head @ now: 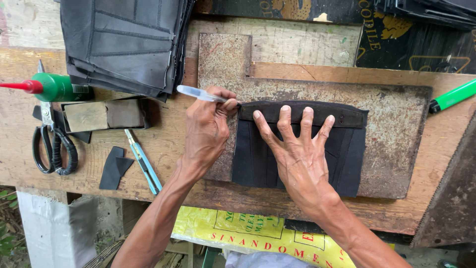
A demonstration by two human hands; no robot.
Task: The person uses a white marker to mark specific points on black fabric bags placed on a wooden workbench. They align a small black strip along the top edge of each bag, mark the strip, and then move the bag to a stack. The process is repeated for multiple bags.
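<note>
A flat black sewn leather piece (pixel 253 159) lies on a rusty metal plate (pixel 396 124) on the wooden bench. My right hand (pixel 297 149) presses down on it, fingers spread toward its top band. My left hand (pixel 208 126) grips a clear-barrelled pen (pixel 198 93), its tip touching the piece's upper left corner.
A stack of black sewn panels (pixel 124 44) sits at the back left. A green glue bottle with a red nozzle (pixel 49 87), black-handled scissors (pixel 52 149), a blue utility knife (pixel 144 161), black scraps (pixel 114 166) and small leather pieces (pixel 104 115) lie left. A green marker (pixel 453 96) lies at right.
</note>
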